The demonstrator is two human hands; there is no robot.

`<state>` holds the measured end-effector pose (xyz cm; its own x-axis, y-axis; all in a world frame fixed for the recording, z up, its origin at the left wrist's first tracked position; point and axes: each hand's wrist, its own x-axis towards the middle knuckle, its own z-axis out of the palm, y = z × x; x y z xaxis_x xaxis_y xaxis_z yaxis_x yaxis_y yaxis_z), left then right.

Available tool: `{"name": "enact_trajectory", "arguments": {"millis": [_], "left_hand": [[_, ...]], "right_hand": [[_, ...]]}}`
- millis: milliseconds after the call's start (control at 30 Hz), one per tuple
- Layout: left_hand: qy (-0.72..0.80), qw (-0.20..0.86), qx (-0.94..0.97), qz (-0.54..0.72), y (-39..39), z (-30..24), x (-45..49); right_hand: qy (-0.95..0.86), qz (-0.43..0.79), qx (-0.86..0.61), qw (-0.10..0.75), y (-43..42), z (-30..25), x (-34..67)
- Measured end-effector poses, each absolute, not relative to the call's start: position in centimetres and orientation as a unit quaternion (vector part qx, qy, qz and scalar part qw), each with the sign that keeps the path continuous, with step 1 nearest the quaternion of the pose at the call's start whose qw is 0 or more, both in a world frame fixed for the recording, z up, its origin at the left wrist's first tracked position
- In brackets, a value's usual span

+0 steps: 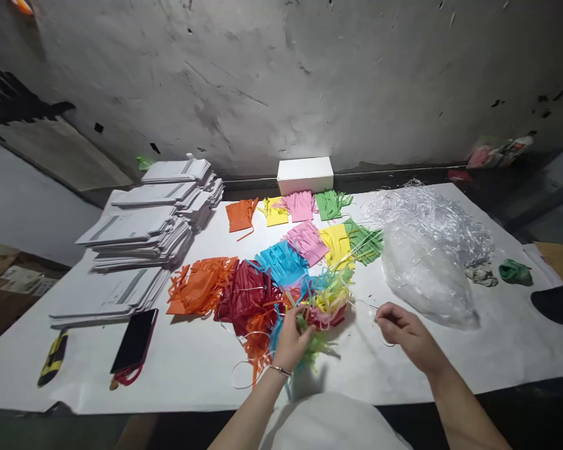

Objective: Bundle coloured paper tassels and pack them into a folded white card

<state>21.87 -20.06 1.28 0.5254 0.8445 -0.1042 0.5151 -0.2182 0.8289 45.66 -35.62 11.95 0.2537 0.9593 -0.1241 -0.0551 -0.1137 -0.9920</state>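
left hand (291,340) sunk in paper strips (327,299), right hand (405,331) pinching faint wire (366,304)

The fingertips of the left hand (291,340) are hidden among the multicoloured strip bundle (328,297). The thin strand (383,342) pinched by the right hand (402,331) is too fine to be identified. A dark object (559,305) at the right edge of the table (192,369) is cut off by the frame.

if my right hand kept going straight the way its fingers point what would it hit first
Most likely the mixed-colour paper strip bundle that the left hand grips: the right hand points leftward at it, with only bare white table cover between them. Height is hard to judge.
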Motion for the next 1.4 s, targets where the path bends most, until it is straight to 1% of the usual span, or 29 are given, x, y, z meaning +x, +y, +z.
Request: {"name": "enact_trajectory", "arguments": {"millis": [67,133,200,300,400,467,567,700,867,933,1000,1067,1133,1200,1267,1333,1400], "left_hand": [[0.336,0.487,0.784,0.189,-21.4,2.4,23.6],[0.23,0.565,0.775,0.163,-22.8,3.1,25.0],[0.207,0.62,0.744,0.14,-23.6,3.1,25.5],[0.281,0.631,0.708,0.151,-23.4,2.3,24.5],[0.344,0.626,0.678,0.172,-22.3,1.7,22.1],[0.374,0.623,0.662,0.184,-21.9,1.6,20.4],[0.433,0.62,0.621,0.205,-22.0,1.7,19.0],[0.492,0.612,0.58,0.213,-22.9,2.1,19.5],[0.497,0.599,0.599,0.187,-23.7,2.9,20.4],[0.48,0.586,0.63,0.17,-23.9,3.1,20.3],[0.435,0.568,0.683,0.146,-24.2,3.5,20.5],[0.342,0.547,0.755,0.115,-24.6,4.3,21.4],[0.207,0.521,0.825,0.075,-25.3,5.4,23.0],[0.075,0.492,0.867,0.035,-26.0,6.6,24.7],[-0.004,0.481,0.877,-0.003,-26.5,7.2,25.7],[-0.001,0.483,0.876,-0.002,-26.4,7.0,25.4],[0.112,0.481,0.866,0.07,-25.7,5.8,23.8]], "right_hand": [[-0.447,0.458,-0.577,0.507,-34.9,11.7,42.4],[-0.486,0.45,-0.568,0.488,-34.1,10.8,39.1],[-0.505,0.427,-0.581,0.474,-33.4,9.2,37.7],[-0.454,0.331,-0.684,0.467,-32.7,5.7,40.6],[-0.365,0.243,-0.802,0.407,-32.6,1.4,46.8],[-0.346,0.226,-0.84,0.353,-32.8,-1.3,50.0],[-0.353,0.228,-0.861,0.288,-33.1,-4.2,52.2],[-0.327,0.214,-0.886,0.25,-32.9,-5.2,54.8],[-0.282,0.219,-0.897,0.262,-33.0,-3.1,59.2],[-0.283,0.25,-0.882,0.281,-33.0,-2.2,58.2],[-0.294,0.304,-0.854,0.304,-32.7,-1.4,54.9],[-0.315,0.385,-0.806,0.323,-31.9,-0.9,49.7],[-0.341,0.47,-0.742,0.335,-30.7,-0.4,44.3],[-0.36,0.513,-0.695,0.353,-29.5,0.4,40.3],[-0.366,0.522,-0.677,0.369,-28.6,1.6,38.6],[-0.364,0.499,-0.685,0.387,-28.3,3.3,39.2],[-0.363,0.455,-0.704,0.407,-28.9,5.5,41.4]]}}
